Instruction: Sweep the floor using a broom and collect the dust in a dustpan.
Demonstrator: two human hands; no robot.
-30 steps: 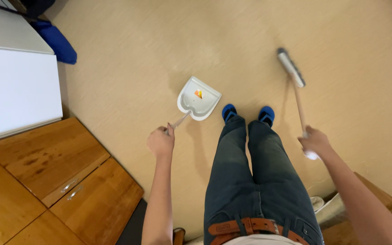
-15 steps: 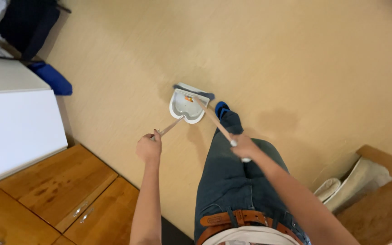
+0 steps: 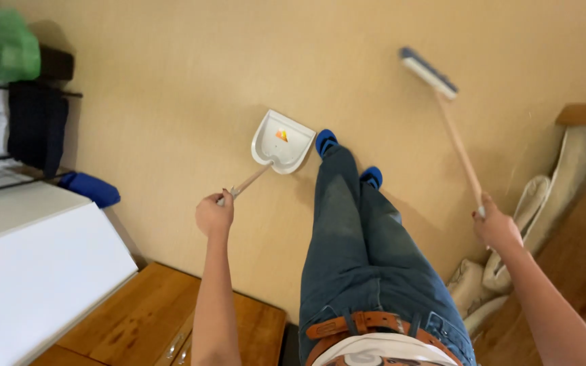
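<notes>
Your broom (image 3: 435,102) has swung away from the dustpan (image 3: 281,141) since a moment ago. Back then its brush end sat right at the pan. Now the blue and white brush head is out to your right, well apart from the pan.

Your left hand (image 3: 214,214) is closed tight around the end of the dustpan's thin wooden handle. The white dustpan rests on the tan floor (image 3: 171,81), just beside your blue sock (image 3: 325,141) on that side. A little orange and yellow scrap (image 3: 281,135) lies inside the pan.

Your right hand (image 3: 495,226) is wrapped around the top of the broom's long wooden stick. The stick slants up and away from you to the brush head, which is near the floor. I cannot tell if it touches the floor.

You are standing in blue jeans (image 3: 364,251) with a brown belt (image 3: 374,322).

Beside your left arm are a wooden cabinet (image 3: 137,325) and a white top (image 3: 35,271). A blue cloth thing (image 3: 89,188) lies on the floor next to them. Further off stands a black wire rack (image 3: 8,135) with a green bag (image 3: 3,44) on top. Near your right arm lies a cream cushion thing (image 3: 544,203) against some wood.
</notes>
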